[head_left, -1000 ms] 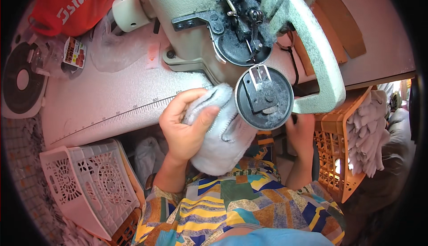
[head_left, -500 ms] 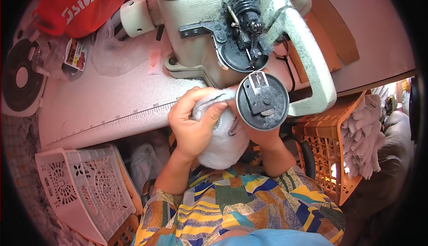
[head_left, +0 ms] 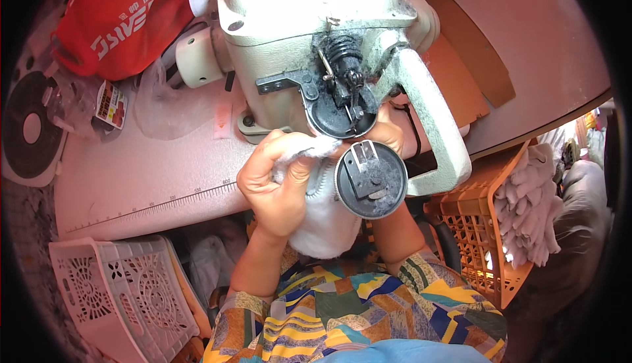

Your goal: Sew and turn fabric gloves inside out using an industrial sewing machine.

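My left hand (head_left: 273, 182) is closed on a white fluffy piece of fabric (head_left: 322, 236), thumb and fingers pinching its upper edge. That edge reaches the gap between the two round discs of a cream-coloured sewing machine (head_left: 263, 53). A line of stitches shows on the fabric below my thumb, and its lower part hangs toward my lap. The front black disc (head_left: 372, 182), with a toothed rim, covers most of my right hand (head_left: 391, 127). Part of that hand shows behind the disc, beside the machine's needle area; its grip is hidden.
An orange crate (head_left: 467, 231) of stacked pale pieces stands at right, a pale crate (head_left: 131, 284) at lower left. A red bag (head_left: 122, 24), clear plastic and a black reel (head_left: 29, 126) lie at left. The machine's curved arm (head_left: 447, 113) rises right of the discs.
My left hand has turned the fabric's upper edge toward the discs, bringing it to the gap. My right hand has come farther up behind the front disc. The view has shifted slightly.
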A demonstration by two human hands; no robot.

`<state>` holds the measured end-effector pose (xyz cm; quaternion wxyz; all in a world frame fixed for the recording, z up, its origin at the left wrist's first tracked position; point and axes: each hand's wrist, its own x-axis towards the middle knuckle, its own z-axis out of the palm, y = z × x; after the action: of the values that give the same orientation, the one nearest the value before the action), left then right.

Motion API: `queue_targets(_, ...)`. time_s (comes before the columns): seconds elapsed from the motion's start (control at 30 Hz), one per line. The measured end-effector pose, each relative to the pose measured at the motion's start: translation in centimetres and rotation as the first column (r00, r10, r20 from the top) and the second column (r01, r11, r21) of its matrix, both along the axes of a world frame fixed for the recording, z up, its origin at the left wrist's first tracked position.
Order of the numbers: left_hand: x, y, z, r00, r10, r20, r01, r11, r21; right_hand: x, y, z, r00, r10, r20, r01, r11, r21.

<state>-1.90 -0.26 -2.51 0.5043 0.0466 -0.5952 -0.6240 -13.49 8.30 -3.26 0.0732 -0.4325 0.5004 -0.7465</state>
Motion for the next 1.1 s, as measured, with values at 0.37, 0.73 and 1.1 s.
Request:
queue_targets(0.37,-0.7,1.1,0.4,1.000,0.018,0.014,-0.018,1.000,-0.013,0.5,1.2,0.4,0.843,0.197,0.501,-0.218,0.976,-0.017)
queue_targets(0.73,-0.6,1.4,0.2,0.996,0.060,0.061,-0.057,0.998,-0.041,0.6,0.5,-0.9,0.771,0.269,0.578,-0.185,0.962,-0.201)
queue_targets(1.1,1.0,0.2,1.4,0.923,0.381,-0.045,-0.322,0.706,-0.630,5.7,3.9,-1.9,0.907,-0.226,-0.355,0.384,0.788,0.480)
